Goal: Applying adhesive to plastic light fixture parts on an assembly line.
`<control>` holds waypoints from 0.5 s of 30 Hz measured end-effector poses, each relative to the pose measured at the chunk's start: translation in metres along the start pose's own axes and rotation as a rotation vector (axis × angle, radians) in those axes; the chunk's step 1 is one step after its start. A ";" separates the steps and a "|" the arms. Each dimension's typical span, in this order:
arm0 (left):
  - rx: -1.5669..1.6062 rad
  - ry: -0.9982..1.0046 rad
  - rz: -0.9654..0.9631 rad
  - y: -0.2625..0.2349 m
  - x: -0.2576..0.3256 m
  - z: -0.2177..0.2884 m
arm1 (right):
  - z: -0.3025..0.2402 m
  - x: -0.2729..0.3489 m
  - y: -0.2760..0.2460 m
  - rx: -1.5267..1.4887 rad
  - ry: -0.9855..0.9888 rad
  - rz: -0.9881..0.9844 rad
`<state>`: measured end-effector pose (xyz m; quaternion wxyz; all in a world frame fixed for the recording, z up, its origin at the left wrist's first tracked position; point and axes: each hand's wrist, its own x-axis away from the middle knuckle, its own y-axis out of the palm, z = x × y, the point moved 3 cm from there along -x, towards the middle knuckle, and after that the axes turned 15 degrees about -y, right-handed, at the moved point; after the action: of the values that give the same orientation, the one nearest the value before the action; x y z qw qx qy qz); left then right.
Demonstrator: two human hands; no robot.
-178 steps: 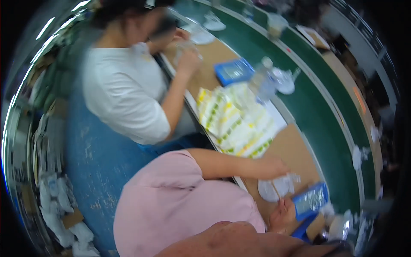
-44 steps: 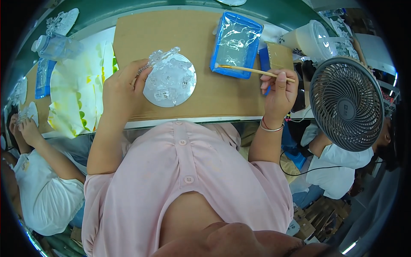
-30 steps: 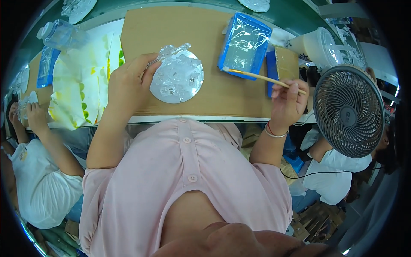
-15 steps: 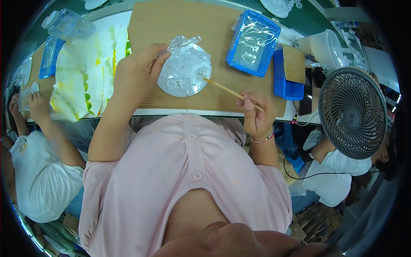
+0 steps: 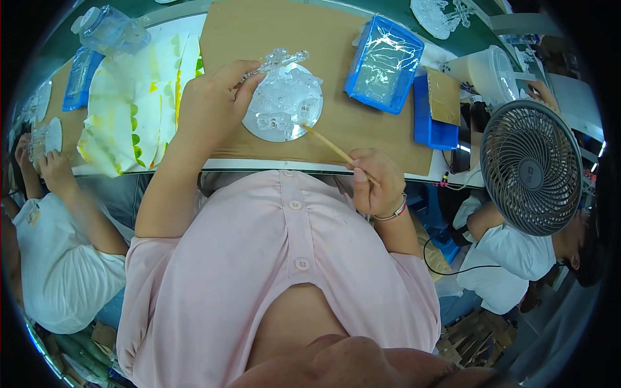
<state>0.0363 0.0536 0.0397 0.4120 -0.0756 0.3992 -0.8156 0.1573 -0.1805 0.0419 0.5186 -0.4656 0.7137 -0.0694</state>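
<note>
A round, pale disc (image 5: pixel 275 134) carries a cluster of see-through, bumpy pieces. At its far edge a clear, knobbly ornament (image 5: pixel 284 59) sticks out past the rim. My left hand (image 5: pixel 223 94) is closed at the disc's far-left side, fingertips pinching the clear ornament's end; the exact grip is partly hidden. In my right hand (image 5: pixel 378 181) a thin wooden stick (image 5: pixel 331 145) is pinched between thumb and fingers. Its tip reaches the disc's near-right edge, beside the clear pieces; whether it touches them I cannot tell.
Brown cardboard (image 5: pixel 259 26) covers the work surface. To the right stand a film-covered blue bin (image 5: pixel 385 68), an open blue box (image 5: pixel 435 129), a plastic cup (image 5: pixel 488 68) and a black fan (image 5: pixel 530 168). Left are stained paper (image 5: pixel 132 107) and a clear bottle (image 5: pixel 110 29). People work on both sides.
My right hand has moved left and toward me, bringing the stick's tip lower along the disc's edge. In view, the disc and my left hand sit slightly further right.
</note>
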 end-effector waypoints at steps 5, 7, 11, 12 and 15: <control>-0.018 -0.034 -0.016 0.000 0.001 0.000 | 0.002 -0.001 0.015 0.009 -0.108 -0.032; -0.005 -0.035 -0.003 -0.001 0.002 0.000 | 0.002 0.001 0.018 0.016 -0.123 -0.035; 0.010 -0.039 0.032 0.000 0.003 -0.001 | -0.001 0.001 0.005 -0.029 -0.094 -0.064; 0.008 -0.039 0.033 0.000 0.003 -0.001 | 0.001 0.001 0.003 0.003 -0.064 -0.032; 0.010 -0.045 0.054 0.004 0.003 0.001 | 0.006 0.001 0.002 0.036 -0.036 0.006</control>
<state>0.0376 0.0495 0.0372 0.4429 -0.0811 0.3879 -0.8042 0.1606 -0.1778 0.0376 0.5399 -0.4554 0.7042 -0.0722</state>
